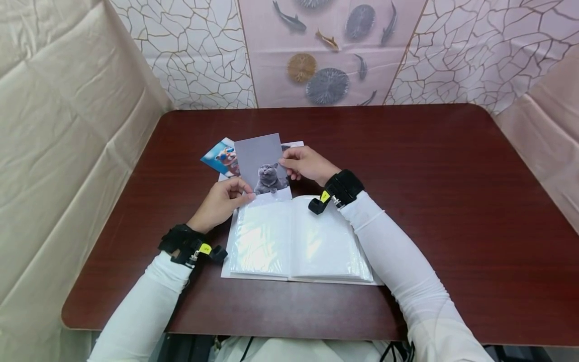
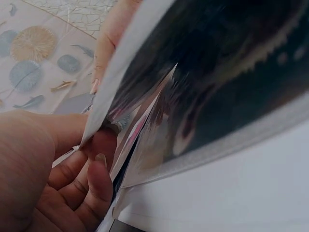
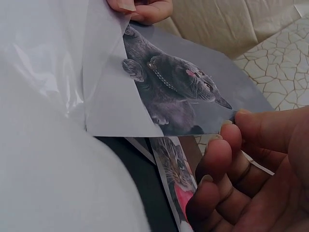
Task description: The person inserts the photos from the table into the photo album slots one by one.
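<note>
A grey cat photo (image 1: pixel 255 153) stands at the far edge of an open photo album (image 1: pixel 262 241) with clear plastic pockets. Its lower end is partly inside a pocket (image 3: pixel 108 96) of the left page. My right hand (image 1: pixel 309 165) pinches the photo's right edge between thumb and fingers. At the left corner of the pocket's opening, my left hand (image 1: pixel 226 198) pinches the page edge with thumb and fingers. Seen close in the left wrist view, the left hand's thumb (image 2: pixel 63 130) lies against the pale sleeve edge (image 2: pixel 108 92).
Behind the cat photo lie other photos, among them a blue one with a sunglassed animal (image 1: pixel 221 156) and one of a tabby cat (image 3: pixel 176 164). The album rests on a dark red-brown table (image 1: pixel 429 201). A patterned cloth (image 1: pixel 325 55) hangs beyond the table's far edge.
</note>
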{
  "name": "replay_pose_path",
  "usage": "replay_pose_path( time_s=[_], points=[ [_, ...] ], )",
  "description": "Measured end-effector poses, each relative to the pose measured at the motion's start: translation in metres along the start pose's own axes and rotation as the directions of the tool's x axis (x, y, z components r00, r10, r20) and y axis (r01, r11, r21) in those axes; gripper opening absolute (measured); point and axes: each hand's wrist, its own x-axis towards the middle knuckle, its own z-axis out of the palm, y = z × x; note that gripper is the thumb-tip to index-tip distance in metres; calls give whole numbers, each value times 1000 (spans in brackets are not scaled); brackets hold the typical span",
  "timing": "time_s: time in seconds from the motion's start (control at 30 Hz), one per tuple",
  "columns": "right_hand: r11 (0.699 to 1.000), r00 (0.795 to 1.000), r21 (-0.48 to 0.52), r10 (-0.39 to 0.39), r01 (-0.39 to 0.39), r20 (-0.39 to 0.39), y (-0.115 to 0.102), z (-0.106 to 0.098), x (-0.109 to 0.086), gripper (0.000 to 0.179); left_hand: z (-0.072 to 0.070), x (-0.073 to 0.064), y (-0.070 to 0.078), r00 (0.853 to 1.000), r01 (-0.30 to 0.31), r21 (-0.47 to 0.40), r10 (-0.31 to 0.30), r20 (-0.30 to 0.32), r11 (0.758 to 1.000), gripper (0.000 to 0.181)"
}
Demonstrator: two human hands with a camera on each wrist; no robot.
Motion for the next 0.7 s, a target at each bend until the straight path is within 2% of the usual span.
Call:
replay_pose_path(
  time_s=[0.2,0.43,0.7],
  points=[
    [1000,1000,-11,-18,18,-25,0,2,1,14,1,-2,0,1000,8,-20,-8,5,1000,14],
    [1000,999,-10,3,-4,-35,1,3,2,13,0,-3,2,1000,11,-35,-11,-2,999,13],
    [999,998,22,33,-32,-60,0,0,4,15,0,0,0,1000,-16,-65,16,-7,998,16]
  ],
)
